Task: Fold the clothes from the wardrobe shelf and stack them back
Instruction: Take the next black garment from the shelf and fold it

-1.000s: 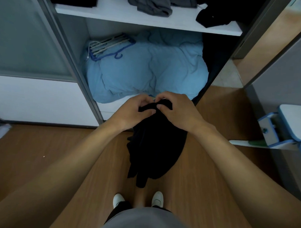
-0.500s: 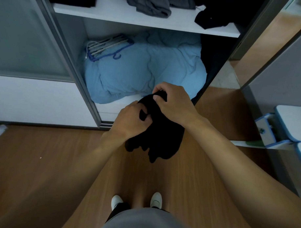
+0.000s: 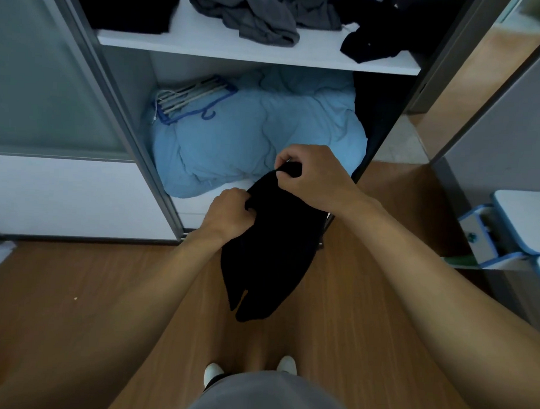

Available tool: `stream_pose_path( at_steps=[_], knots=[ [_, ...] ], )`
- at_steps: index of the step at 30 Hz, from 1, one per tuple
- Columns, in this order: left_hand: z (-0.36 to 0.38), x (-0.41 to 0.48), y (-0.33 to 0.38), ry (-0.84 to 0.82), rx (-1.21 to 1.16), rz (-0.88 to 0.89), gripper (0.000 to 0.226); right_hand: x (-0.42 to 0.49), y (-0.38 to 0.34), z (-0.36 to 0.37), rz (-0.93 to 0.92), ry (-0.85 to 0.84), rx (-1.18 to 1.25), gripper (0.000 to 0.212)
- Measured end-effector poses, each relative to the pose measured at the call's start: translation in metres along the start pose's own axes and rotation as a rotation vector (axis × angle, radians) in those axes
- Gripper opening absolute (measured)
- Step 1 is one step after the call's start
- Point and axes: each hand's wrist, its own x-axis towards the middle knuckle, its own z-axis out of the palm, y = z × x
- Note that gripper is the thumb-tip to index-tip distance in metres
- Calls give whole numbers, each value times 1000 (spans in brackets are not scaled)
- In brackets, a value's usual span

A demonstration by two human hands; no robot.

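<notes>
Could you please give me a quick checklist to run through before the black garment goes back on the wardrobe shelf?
1. Grip on the black garment: ok, the left hand and right hand both pinch its upper edge.
2. Garment clear of the floor: ok, it hangs in the air.
3. Fold finished: cannot tell, the dark cloth hides any creases.
4. Free spot on the shelf: ok, bare white board shows between the black stack and the grey clothes.
5. Other shelf clothes folded: not ok, the grey clothes lie crumpled.
</notes>
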Motion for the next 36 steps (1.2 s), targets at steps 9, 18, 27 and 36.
stream_pose_path(
  at_steps=[9,18,27,36],
  knots=[
    [-10,0,-17,91,-164,-20,25,4,4,-3,-104,-579,-148,54],
    [-20,-14,2,185,-257,109,21,11,7,4,1,-483,-195,35],
    [-34,-9,5,255,-350,212,31,9,11,15,62,-228,112,43],
    [-25,-16,-5,81,-206,209,28,6,0,14,-52,-185,-11,49]
  ],
)
